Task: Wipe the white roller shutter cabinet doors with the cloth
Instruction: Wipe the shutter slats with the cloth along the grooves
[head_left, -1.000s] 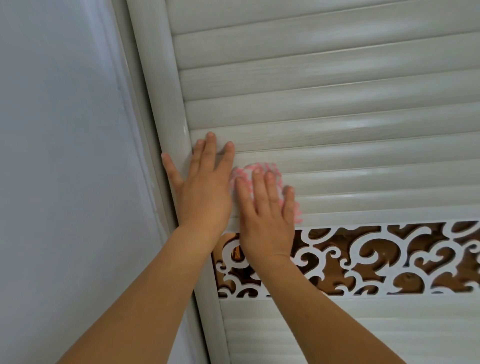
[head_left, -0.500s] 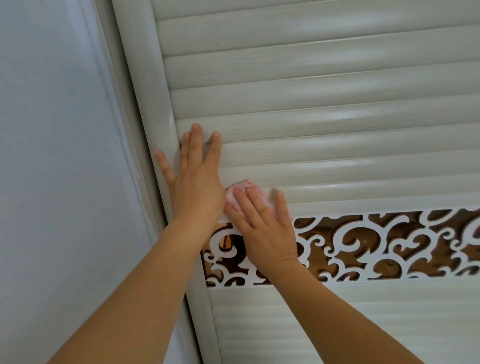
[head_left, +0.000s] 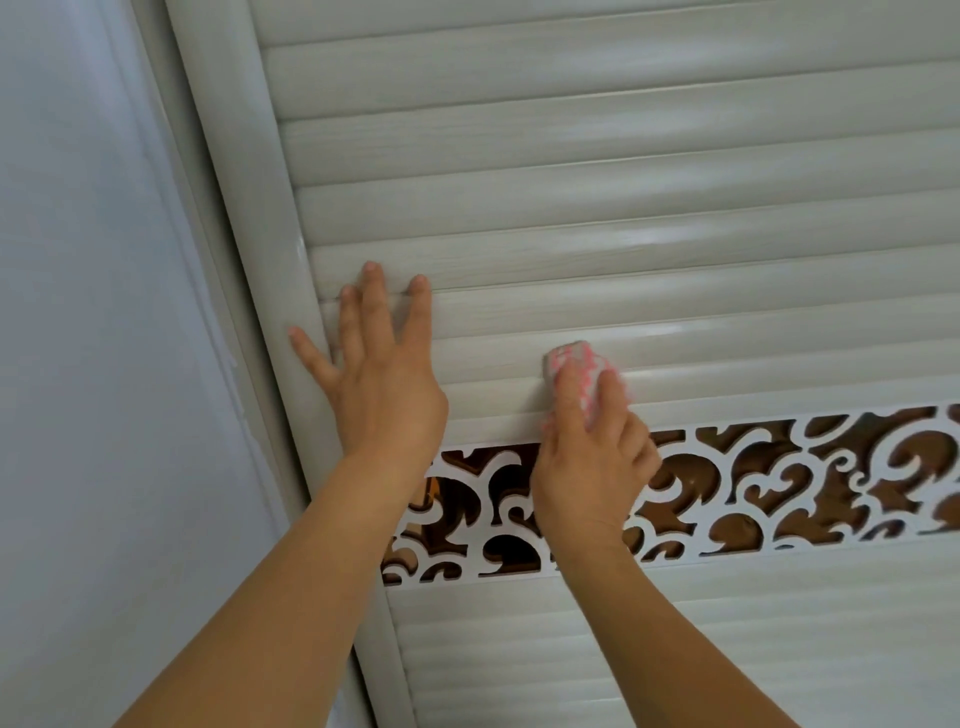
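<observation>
Head view, left hand (head_left: 382, 379) flat on shutter door (head_left: 623, 202), right hand (head_left: 589, 462) gripping cloth (head_left: 574, 371)

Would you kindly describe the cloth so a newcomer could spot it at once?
Find the white slatted roller shutter door and its brown-and-white scrollwork band. Just above that band, the right hand grips a small bunched cloth, the only pink-and-white patterned thing there.

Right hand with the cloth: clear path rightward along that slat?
Probably yes. The right hand presses the cloth on the slat, which runs bare to the right; the left hand rests flat on the other side.
</observation>
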